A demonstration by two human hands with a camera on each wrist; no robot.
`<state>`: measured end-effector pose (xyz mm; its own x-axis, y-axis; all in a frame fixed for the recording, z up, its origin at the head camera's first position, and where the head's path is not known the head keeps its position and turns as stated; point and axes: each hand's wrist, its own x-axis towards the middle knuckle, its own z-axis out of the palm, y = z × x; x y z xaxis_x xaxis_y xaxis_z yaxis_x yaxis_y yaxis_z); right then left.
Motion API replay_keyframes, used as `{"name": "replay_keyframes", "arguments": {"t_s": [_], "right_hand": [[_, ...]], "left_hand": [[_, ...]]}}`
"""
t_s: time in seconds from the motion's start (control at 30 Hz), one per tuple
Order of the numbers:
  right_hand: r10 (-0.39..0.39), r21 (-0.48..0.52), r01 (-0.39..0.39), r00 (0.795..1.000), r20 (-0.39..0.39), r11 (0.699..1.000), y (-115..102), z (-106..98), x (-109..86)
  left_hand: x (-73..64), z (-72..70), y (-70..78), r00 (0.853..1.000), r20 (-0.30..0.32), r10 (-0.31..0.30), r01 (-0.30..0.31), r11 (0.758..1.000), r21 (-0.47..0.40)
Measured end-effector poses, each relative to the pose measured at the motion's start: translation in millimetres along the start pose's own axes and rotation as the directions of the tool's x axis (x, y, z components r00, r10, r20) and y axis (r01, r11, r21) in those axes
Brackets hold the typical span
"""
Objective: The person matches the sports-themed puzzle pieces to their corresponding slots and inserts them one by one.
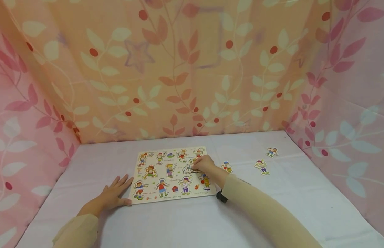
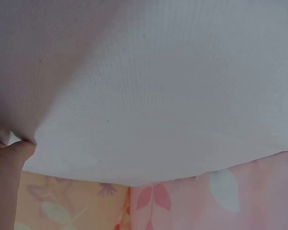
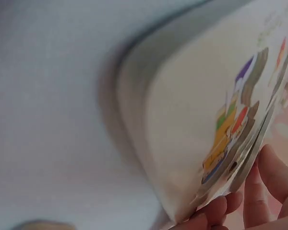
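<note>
A flat puzzle board (image 1: 159, 175) with printed sports figures and small English words lies on the table. My left hand (image 1: 112, 194) rests at its left edge with the fingers spread, the thumb touching the near left corner. In the left wrist view only part of that hand (image 2: 9, 177) shows. Over the right side of the board, my right hand (image 1: 208, 167) pinches a cyclist puzzle piece (image 1: 195, 169) at the bicycle picture. Its thumb and fingers hide much of the piece. The right wrist view catches the board (image 3: 177, 110) from its edge, with the fingertips close over it.
Beside the board's right edge lies a puzzle piece with a ball (image 1: 227, 167). Farther right are a piece in purple trousers (image 1: 263, 167) and one in blue (image 1: 272, 152). A white cloth (image 1: 167, 224) covers the table, and leaf-patterned curtains (image 1: 176, 69) enclose it.
</note>
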<state>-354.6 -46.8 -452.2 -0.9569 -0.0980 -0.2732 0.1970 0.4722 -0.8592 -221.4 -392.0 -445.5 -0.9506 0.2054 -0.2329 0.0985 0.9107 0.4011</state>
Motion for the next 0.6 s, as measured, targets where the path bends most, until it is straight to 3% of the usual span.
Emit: {"name": "replay_keyframes", "arguments": {"t_s": [0.13,0.33,0.6], "right_hand": [[0.005,-0.101,-0.007,1.000,-0.020,0.995,-5.3,5.7,-2.1],[-0.038,-0.270,0.031,0.999,-0.024,0.962,-8.3,8.4,-4.0],[-0.039,-0.203,0.042,0.999,0.019,0.978,-6.8,5.3,-3.2]], "left_hand": [[0.3,0.7,-1.9,1.000,-0.002,0.009,-0.009,1.000,0.006],[0.1,2.0,-3.6,0.999,-0.015,0.030,-0.030,0.999,0.019],[-0.2,0.5,-1.9,1.000,-0.005,0.015,-0.015,1.000,-0.014]]}}
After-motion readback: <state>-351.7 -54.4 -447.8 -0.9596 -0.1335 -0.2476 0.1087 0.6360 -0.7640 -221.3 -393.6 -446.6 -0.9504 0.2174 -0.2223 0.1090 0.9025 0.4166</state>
